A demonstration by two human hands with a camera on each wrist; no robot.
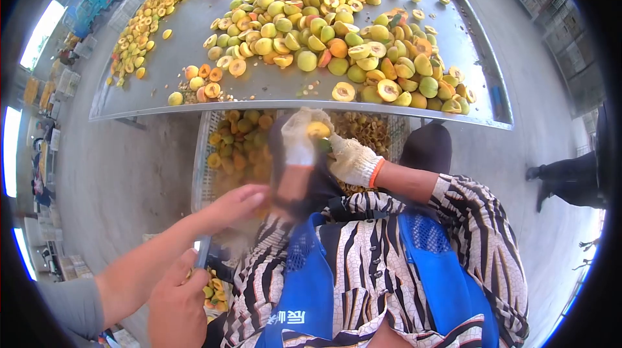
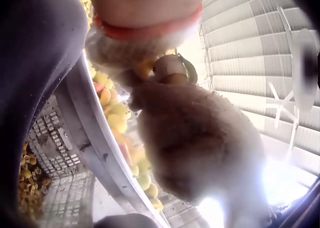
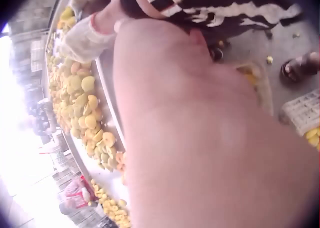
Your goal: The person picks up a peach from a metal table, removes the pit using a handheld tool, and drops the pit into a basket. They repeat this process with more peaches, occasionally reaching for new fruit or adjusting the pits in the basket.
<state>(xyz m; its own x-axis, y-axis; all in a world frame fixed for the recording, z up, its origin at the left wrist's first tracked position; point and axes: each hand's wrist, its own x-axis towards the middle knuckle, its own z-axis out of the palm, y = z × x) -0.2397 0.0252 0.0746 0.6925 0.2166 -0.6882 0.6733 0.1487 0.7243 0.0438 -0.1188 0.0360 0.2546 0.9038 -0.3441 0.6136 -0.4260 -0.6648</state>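
Observation:
In the head view, my left hand [image 1: 299, 134], in a dirty white knit glove, grips a yellow stone fruit [image 1: 317, 130]. My right hand [image 1: 355, 161], gloved with an orange cuff, meets it there, fingers curled at a green-skinned piece [image 1: 322, 145]. From the left wrist view, the left glove [image 2: 127, 52] is above and the right glove [image 2: 200, 138] below, with orange fruit [image 2: 145, 67] and a green edge [image 2: 189, 68] between them. Another person's bare hand [image 1: 236, 205] reaches toward my left forearm. A bare hand and arm [image 3: 175, 118] block much of the right wrist view.
A metal-rimmed table [image 1: 188, 37] in front bears piles of halved stone fruit [image 1: 311, 24]. Beneath its near edge stand crates [image 1: 202, 147] with fruit and discarded pits. The other person's second hand [image 1: 178, 303] holds a bluish flat object [image 1: 203, 251] at lower left. Someone in dark clothes [image 1: 573, 179] is at right.

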